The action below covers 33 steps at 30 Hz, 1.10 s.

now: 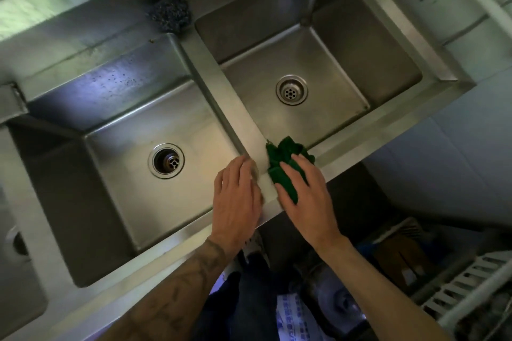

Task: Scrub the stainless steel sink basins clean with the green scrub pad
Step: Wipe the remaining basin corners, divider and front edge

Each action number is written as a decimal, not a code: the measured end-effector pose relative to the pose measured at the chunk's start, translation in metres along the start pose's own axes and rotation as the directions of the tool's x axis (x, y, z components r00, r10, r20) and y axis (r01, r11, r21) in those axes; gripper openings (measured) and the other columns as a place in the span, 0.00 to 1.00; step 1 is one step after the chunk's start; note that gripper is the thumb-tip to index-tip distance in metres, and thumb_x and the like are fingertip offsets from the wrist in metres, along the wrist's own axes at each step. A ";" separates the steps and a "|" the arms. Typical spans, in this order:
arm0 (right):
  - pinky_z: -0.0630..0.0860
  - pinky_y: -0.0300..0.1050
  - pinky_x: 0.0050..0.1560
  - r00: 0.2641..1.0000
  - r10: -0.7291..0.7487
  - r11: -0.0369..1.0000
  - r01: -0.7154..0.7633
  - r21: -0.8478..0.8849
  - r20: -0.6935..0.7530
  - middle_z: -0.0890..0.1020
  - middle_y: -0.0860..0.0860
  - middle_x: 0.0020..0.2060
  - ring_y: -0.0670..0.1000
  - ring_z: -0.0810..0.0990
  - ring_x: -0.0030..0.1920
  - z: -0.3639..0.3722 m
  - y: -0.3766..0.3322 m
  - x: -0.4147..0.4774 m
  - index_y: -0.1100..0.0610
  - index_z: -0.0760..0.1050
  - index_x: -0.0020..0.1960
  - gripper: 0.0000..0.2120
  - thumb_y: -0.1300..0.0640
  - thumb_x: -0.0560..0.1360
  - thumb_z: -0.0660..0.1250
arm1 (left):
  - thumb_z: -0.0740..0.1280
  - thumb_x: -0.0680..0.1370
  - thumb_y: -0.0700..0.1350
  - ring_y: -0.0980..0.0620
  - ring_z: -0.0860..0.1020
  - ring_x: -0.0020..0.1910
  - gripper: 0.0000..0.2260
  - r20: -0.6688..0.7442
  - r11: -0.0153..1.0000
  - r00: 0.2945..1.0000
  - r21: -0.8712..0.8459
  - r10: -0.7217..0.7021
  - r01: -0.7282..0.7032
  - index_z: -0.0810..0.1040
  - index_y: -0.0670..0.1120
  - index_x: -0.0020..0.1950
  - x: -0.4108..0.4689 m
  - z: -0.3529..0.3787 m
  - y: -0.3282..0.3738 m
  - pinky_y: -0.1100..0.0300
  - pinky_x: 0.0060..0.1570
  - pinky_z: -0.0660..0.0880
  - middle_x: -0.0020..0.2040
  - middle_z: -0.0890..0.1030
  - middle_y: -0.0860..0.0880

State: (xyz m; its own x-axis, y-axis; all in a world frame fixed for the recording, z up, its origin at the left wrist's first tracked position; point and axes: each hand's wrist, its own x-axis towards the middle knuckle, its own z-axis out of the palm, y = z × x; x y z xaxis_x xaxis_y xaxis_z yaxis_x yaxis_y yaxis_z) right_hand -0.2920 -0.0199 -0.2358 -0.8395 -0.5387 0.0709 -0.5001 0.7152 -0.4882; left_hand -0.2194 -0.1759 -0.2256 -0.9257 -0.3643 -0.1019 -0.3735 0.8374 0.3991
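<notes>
Steel wool (169,14) behind divider (221,86), right hand (304,191) pressing green scrub pad (282,158)

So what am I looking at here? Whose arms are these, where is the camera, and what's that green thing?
There is no machine here: these are a person's two bare arms, filmed by one camera worn on their head, looking down. That is why the arms enter from the bottom of the picture.

Below them is a stainless steel double sink, seen from above. The left basin and the right basin each have a round drain in the floor. A dark ball of steel wool sits on the back ledge between them.

The right hand presses down on the green scrub pad, crumpled on the front rim where the divider between the basins meets it. The left hand rests flat beside it on the rim, holding nothing. Under the sink you glimpse clutter on the floor, too dim to name.
</notes>
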 end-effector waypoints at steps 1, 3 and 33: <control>0.71 0.54 0.75 1.000 -0.013 1.000 0.013 -0.011 0.007 0.71 0.56 0.73 0.55 0.70 0.75 0.002 -0.001 0.003 0.56 0.74 0.72 0.21 0.49 0.82 0.67 | 0.54 0.85 0.46 0.41 0.73 0.73 0.20 0.003 0.998 0.998 0.006 -0.066 0.066 0.73 0.40 0.73 -0.009 -0.004 -0.012 0.43 0.74 0.70 0.73 0.74 0.41; 0.71 0.54 0.74 0.999 -0.028 0.999 0.028 -0.024 0.022 0.71 0.56 0.72 0.55 0.70 0.74 0.007 -0.009 0.013 0.56 0.74 0.72 0.20 0.51 0.82 0.68 | 0.55 0.85 0.49 0.42 0.73 0.72 0.20 0.012 0.974 0.974 0.017 -0.227 0.227 0.73 0.41 0.73 -0.027 -0.011 -0.034 0.44 0.73 0.69 0.73 0.75 0.41; 0.75 0.50 0.66 0.989 -0.146 0.985 0.143 -0.100 -0.021 0.75 0.58 0.70 0.58 0.74 0.68 0.070 -0.093 0.225 0.57 0.76 0.69 0.17 0.53 0.82 0.65 | 0.62 0.81 0.47 0.45 0.77 0.59 0.13 -0.034 0.952 0.952 0.036 -0.304 0.305 0.76 0.45 0.63 -0.040 -0.004 -0.054 0.47 0.63 0.73 0.61 0.79 0.47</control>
State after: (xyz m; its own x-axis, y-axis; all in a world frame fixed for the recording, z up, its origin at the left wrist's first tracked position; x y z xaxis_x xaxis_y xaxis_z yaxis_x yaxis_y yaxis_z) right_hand -0.4201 -0.2385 -0.2351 -0.7621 -0.6276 0.1594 -0.6336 0.6721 -0.3832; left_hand -0.1619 -0.2079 -0.2392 -0.7658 -0.6152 -0.1874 -0.6400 0.7003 0.3161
